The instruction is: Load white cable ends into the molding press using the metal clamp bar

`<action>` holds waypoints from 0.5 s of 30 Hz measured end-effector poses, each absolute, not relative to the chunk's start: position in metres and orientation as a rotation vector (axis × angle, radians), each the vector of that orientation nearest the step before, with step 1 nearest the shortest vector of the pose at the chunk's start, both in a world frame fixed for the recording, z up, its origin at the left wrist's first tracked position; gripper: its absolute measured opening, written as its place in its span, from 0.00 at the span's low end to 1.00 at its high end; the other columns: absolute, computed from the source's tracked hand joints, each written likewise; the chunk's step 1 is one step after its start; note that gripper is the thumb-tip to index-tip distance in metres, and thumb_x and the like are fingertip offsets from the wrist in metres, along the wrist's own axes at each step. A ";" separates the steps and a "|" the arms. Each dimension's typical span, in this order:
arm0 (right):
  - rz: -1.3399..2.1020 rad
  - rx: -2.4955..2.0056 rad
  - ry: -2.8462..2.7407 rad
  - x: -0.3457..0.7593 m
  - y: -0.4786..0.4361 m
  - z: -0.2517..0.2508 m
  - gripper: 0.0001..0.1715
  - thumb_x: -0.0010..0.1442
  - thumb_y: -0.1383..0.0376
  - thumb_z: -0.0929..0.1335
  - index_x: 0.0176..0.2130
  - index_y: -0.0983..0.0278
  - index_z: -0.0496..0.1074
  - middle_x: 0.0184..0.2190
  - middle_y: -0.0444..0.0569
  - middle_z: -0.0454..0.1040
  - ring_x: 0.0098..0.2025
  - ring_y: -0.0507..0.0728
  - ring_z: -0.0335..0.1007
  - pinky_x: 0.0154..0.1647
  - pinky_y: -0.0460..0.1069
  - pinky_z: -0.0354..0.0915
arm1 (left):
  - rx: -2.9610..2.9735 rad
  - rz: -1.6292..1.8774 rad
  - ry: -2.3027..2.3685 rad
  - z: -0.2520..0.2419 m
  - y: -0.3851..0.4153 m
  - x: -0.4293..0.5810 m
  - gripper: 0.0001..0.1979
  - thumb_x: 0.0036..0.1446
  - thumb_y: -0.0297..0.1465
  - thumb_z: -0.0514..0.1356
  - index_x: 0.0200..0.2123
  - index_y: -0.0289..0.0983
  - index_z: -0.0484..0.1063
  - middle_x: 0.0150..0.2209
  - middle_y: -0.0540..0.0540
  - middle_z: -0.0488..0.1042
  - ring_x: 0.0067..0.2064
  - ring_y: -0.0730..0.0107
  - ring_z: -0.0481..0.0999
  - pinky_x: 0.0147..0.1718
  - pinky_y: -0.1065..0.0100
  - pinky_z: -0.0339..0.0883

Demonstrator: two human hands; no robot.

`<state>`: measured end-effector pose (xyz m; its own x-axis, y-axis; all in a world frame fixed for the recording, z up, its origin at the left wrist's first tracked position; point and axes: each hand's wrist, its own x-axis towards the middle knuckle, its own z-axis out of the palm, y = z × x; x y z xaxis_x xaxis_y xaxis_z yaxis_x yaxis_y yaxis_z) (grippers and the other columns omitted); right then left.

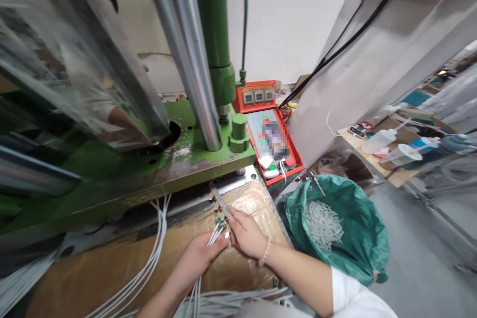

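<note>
My left hand (206,251) is closed around several white cables (215,234), whose ends carry small metal connectors and green bits. My right hand (248,233) grips a slim grey metal tool (219,199) that points up and left; whether it is a knife or tweezers I cannot tell. Both hands meet over a brown cardboard sheet (257,203), right fingers close beside the cable ends. Loose white cables also hang below my left hand. Fingertips partly hide the contact between tool and connectors.
A green press (167,159) with steel columns stands in front. Right of it is a red control box (285,134) with buttons. A green sack (357,218) holds white plastic scraps (324,223). Bottles (380,140) stand on a small wooden table (363,151). More white cables (149,258) trail at left.
</note>
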<state>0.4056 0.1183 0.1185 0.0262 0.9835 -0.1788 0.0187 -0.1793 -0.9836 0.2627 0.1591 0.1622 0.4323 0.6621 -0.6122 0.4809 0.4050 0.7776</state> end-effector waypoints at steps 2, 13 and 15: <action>1.171 -1.404 -1.246 0.405 0.120 0.121 0.26 0.66 0.54 0.55 0.55 0.65 0.66 0.25 0.46 0.66 0.23 0.53 0.62 0.30 0.49 0.66 | 1.232 0.159 1.202 0.161 0.159 0.264 0.28 0.33 0.56 0.64 0.20 0.36 0.67 0.16 0.53 0.59 0.22 0.72 0.56 0.21 0.72 0.48; 1.542 -1.202 -0.996 0.415 0.124 0.117 0.28 0.63 0.49 0.61 0.55 0.62 0.66 0.12 0.36 0.59 0.11 0.48 0.52 0.11 0.42 0.52 | 1.003 0.417 1.192 0.174 0.180 0.254 0.21 0.37 0.44 0.71 0.28 0.34 0.73 0.26 0.48 0.71 0.29 0.70 0.69 0.28 0.72 0.64; 1.572 -1.161 -0.964 0.415 0.123 0.116 0.32 0.61 0.48 0.63 0.57 0.63 0.64 0.12 0.36 0.60 0.11 0.48 0.52 0.10 0.41 0.51 | 0.770 0.516 1.152 0.179 0.186 0.252 0.19 0.37 0.38 0.72 0.30 0.33 0.74 0.26 0.48 0.71 0.27 0.73 0.68 0.26 0.73 0.65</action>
<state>0.4148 0.1226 0.1163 -0.1254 0.9624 -0.2410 -0.2213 -0.2640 -0.9388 0.2520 0.1859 0.1788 0.3383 0.7161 -0.6106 0.0208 0.6430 0.7656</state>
